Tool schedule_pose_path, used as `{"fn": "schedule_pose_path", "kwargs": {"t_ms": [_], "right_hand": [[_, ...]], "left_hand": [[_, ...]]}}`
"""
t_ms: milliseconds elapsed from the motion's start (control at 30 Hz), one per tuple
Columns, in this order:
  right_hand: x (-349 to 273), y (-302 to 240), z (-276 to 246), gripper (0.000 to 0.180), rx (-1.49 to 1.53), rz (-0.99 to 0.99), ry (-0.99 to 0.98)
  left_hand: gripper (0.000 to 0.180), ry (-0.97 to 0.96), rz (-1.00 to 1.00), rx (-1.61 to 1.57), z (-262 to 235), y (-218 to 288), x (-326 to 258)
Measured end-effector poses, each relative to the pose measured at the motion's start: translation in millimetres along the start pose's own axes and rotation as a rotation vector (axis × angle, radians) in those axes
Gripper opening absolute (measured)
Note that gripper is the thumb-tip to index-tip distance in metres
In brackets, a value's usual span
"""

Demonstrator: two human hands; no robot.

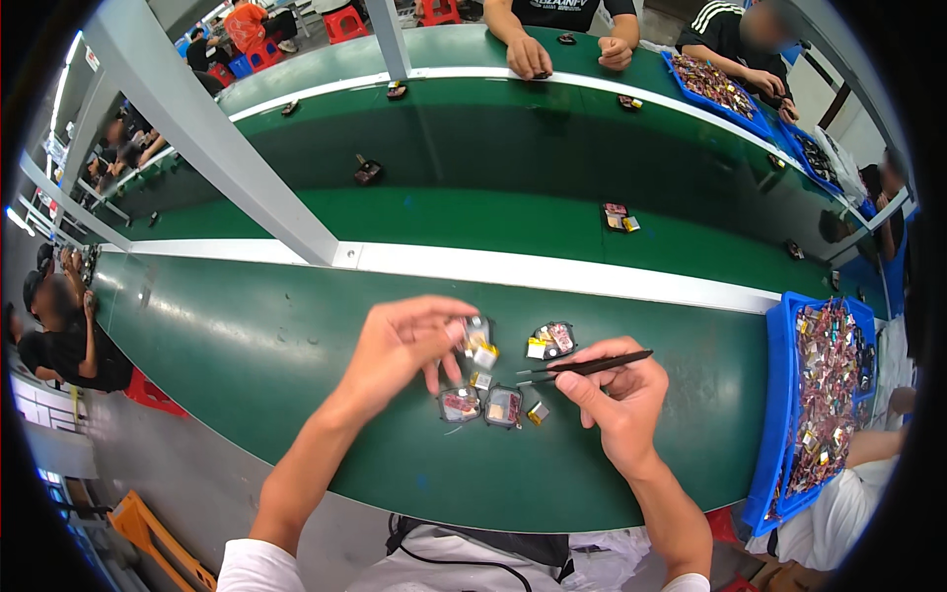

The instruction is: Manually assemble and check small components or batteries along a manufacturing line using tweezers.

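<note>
Several small electronic parts lie on the green workbench (pixel 256 355) between the hands: one small part with a yellow tab (pixel 477 340) is pinched in the fingertips of the left hand (pixel 400 345), just above the bench. Right hand (pixel 617 395) is closed around black tweezers (pixel 582 368), tips pointing left toward another part (pixel 552 340). Well to the right stands a blue bin of parts (pixel 789 414).

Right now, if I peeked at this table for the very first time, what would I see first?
Probably the two bare hands in the middle of the green worktable: the left hand pinches a small electronic part, and the right hand holds black tweezers. A few similar small parts lie between them, and a blue bin heaped with more sits at the right edge.
</note>
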State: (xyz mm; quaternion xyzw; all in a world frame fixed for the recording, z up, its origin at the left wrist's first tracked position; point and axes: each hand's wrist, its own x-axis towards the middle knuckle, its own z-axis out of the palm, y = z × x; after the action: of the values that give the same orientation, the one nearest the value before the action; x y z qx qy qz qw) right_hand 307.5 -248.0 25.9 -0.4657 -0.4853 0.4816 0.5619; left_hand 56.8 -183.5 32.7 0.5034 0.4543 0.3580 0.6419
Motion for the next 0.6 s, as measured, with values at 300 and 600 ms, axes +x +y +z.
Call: {"fn": "schedule_pose_path", "kwargs": {"t_ms": [300,600], "right_hand": [[-5,11,8,0.018,-0.135,-0.151,-0.061],[-6,15,15,0.021,-0.365,-0.167,-0.025]], "left_hand": [[0.022,0.003,-0.026,-0.095,33,-28,-21],[0.021,0.046,0.013,-0.112,35,-35,-23]]}}
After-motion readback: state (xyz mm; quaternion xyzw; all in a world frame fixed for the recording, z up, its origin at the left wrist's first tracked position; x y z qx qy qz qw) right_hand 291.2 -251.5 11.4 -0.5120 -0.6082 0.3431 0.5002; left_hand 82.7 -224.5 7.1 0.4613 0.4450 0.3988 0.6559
